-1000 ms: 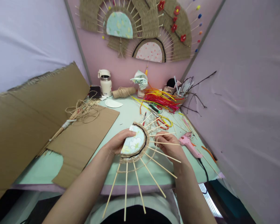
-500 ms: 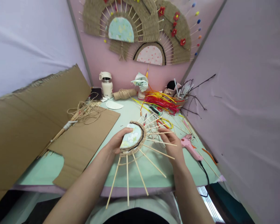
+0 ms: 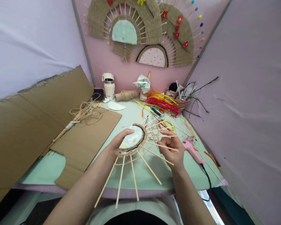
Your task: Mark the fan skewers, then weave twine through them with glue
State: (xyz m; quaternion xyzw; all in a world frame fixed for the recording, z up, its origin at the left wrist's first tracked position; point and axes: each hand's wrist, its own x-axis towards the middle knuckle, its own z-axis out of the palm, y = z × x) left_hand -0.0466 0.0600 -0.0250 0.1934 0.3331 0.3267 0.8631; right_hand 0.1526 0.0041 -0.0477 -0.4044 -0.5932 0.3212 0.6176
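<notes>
A half-round piece (image 3: 131,139) with pale blue floral cloth, a dark cord and a twine rim is gripped at its left end by my left hand (image 3: 118,142), thumb on the cloth. Several thin wooden sticks (image 3: 150,167) fan out from its curved edge, and a strand of twine (image 3: 131,163) crosses the lower ones. Among the right-hand sticks is my right hand (image 3: 172,148), its fingers curled near the stick ends. What its fingertips pinch is too small to make out.
Cardboard (image 3: 89,140) covers the table's left. A pink glue gun (image 3: 193,150) with a black cord lies at the right. Behind are red and yellow pipe cleaners (image 3: 164,101), pliers (image 3: 156,111), a twine roll (image 3: 126,95), a white bottle (image 3: 109,87) and a pot with twigs (image 3: 182,101).
The fan piece has turned slightly, its lower sticks swinging to the left. My right hand has shifted a little down, and its fingers have curled more. The whole view has moved slightly.
</notes>
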